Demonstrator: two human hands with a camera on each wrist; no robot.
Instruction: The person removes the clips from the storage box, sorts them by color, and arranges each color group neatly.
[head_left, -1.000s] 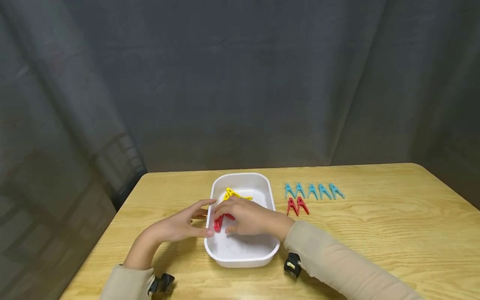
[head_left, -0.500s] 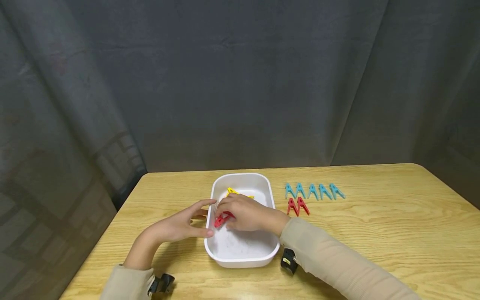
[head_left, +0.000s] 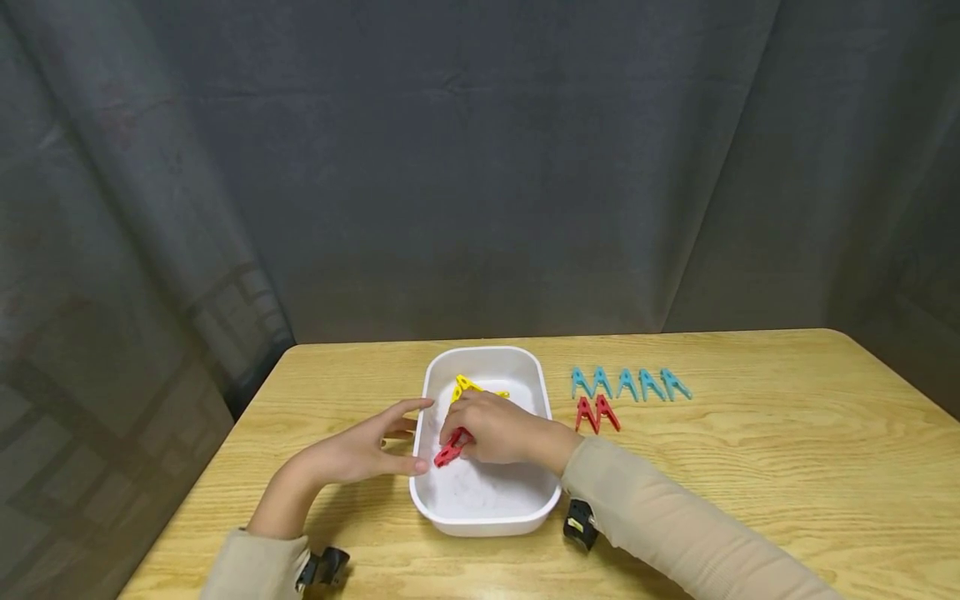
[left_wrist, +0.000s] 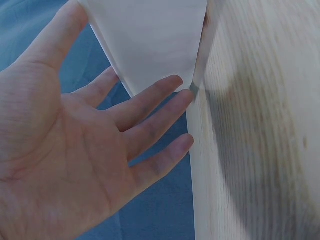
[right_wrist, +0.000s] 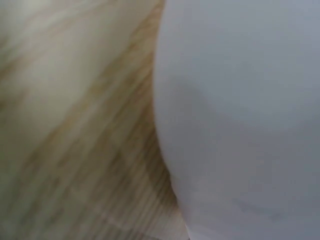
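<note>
A white rectangular tub (head_left: pixel 517 504) sits on the wooden table. Inside it my right hand (head_left: pixel 491 429) pinches a red clothespin (head_left: pixel 448 454) near the tub's left wall. Yellow clothespins (head_left: pixel 468 387) lie at the tub's far end, partly hidden by that hand. My left hand (head_left: pixel 367 446) rests open against the tub's outer left side, fingers straight, thumb up by the rim. In the left wrist view the open palm (left_wrist: pixel 75 165) faces the white tub wall (left_wrist: pixel 150 45). The right wrist view shows only the tub's blurred outer wall (right_wrist: pixel 240 115) and table.
Several blue clothespins (head_left: pixel 630 383) lie in a row on the table (head_left: pixel 750 450) right of the tub, with two red ones (head_left: pixel 596 413) in front of them. A dark curtain hangs behind the table.
My right hand has shifted slightly inside the tub and turned the red clothespin, which now sits lower and further out from under the fingers. The left hand has stayed put.
</note>
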